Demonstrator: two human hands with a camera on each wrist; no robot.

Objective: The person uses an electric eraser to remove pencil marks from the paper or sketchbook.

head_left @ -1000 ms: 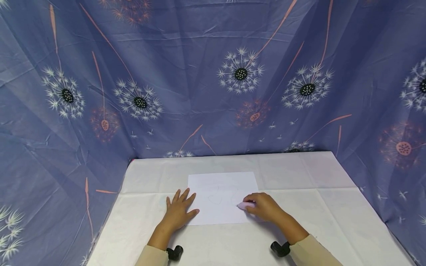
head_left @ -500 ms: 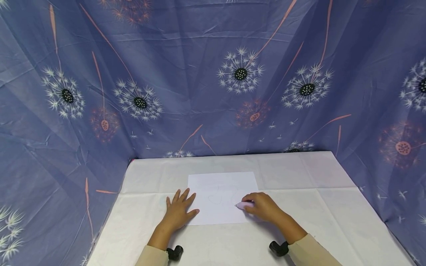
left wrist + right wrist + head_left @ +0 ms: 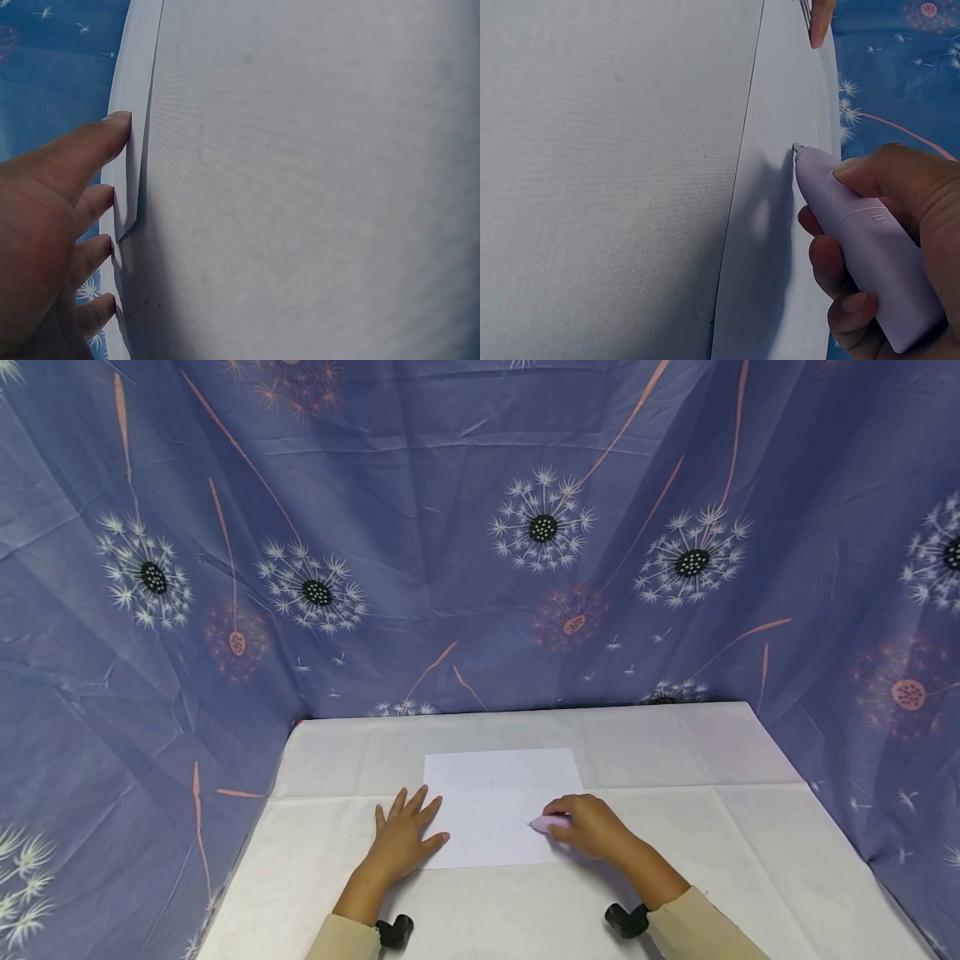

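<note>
A white sheet of paper (image 3: 495,847) lies on the table with faint pencil-like lines on it, among them a rounded outline left of its middle. My left hand (image 3: 405,839) rests spread at the sheet's left edge, thumb on the paper. In the left wrist view the fingers (image 3: 94,202) are apart and hold nothing. With curled fingers and thumb, my right hand (image 3: 596,827) grips a thick lilac electric eraser (image 3: 870,247) over the right part of the sheet. Its narrow pale tip points left, right at the paper surface.
A white cloth with fold creases covers the table (image 3: 675,752). Behind and beside it hangs a blue curtain (image 3: 450,527) with dandelion prints. Black wrist mounts (image 3: 626,920) sit by both sleeves, close over the tabletop.
The right hand has slid slightly left with the electric eraser. A faint curve near its tip, seen earlier, no longer shows clearly. My left hand has stayed in place.
</note>
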